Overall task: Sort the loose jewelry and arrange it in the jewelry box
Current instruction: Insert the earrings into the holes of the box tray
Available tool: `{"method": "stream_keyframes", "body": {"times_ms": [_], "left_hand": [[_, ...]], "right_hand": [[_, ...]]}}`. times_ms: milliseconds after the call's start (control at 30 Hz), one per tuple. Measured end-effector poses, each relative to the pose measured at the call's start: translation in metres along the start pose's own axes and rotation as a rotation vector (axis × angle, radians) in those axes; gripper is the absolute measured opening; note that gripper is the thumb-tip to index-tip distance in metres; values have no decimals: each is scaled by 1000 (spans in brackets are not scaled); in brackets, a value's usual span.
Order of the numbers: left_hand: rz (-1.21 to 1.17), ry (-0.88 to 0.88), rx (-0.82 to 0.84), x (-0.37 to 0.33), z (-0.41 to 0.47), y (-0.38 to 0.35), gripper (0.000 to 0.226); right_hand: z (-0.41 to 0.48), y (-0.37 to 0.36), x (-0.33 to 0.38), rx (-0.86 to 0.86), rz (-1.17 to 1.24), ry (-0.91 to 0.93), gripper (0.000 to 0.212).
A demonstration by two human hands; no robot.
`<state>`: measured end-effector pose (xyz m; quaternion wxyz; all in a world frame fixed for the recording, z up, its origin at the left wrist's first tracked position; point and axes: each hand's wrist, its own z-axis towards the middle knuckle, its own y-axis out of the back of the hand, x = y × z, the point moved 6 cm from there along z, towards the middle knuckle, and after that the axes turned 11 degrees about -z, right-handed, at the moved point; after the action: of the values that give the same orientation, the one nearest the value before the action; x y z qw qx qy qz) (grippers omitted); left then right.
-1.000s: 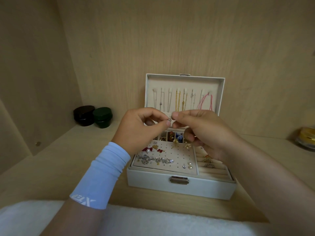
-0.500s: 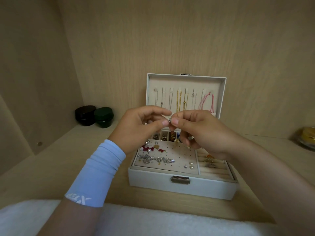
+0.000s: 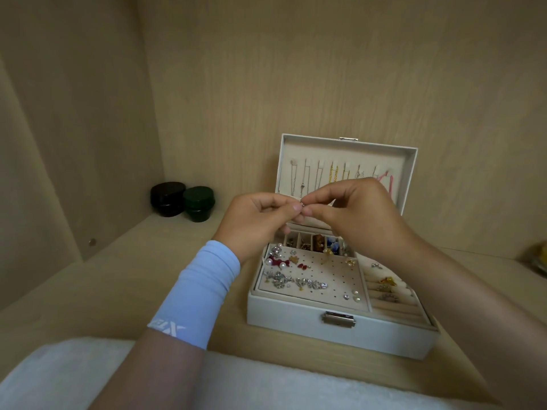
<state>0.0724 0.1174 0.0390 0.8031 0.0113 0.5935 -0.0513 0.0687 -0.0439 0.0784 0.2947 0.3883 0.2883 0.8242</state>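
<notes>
A white jewelry box (image 3: 340, 331) stands open on the wooden shelf, its lid upright with several chains hanging inside. Its beige tray holds earrings, pearls and silver pieces (image 3: 291, 282) on a perforated pad; rings sit in the slots at right. Above the box, my left hand (image 3: 257, 223) and my right hand (image 3: 352, 214) meet fingertip to fingertip, both pinching one tiny silver earring (image 3: 302, 204). The piece is too small to make out in detail.
A black jar (image 3: 167, 199) and a dark green jar (image 3: 198, 204) stand at the back left corner. A yellow object (image 3: 540, 255) lies at the right edge. A white fluffy cloth (image 3: 266, 386) runs along the near edge. Wooden walls enclose the shelf.
Both hands have stayed pinched together over the box and lifted slightly; more of the earring pad shows beneath them now.
</notes>
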Motion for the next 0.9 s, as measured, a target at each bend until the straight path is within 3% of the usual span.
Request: {"method": "stream_keyframes", "body": {"times_ms": [100,233,300,433,900], "left_hand": [[60,-8,39,4,1,3,12],[574,-86,82,13,4,2,12],[698,-127,117,14,3,-2,18],[855,-184,164,11,2,-4,30],[950,-199,220,12,-1,-10,28]], "right_hand": [[1,-6,-4,-15,-68,41,7],[-6,-23,-16,123,-427,102,2],[-10,-31,-20,186,-586,114,5],[-12,-37,-18,208,-644,144,9],[-13,-38,-6,221,-719,255,10]]}}
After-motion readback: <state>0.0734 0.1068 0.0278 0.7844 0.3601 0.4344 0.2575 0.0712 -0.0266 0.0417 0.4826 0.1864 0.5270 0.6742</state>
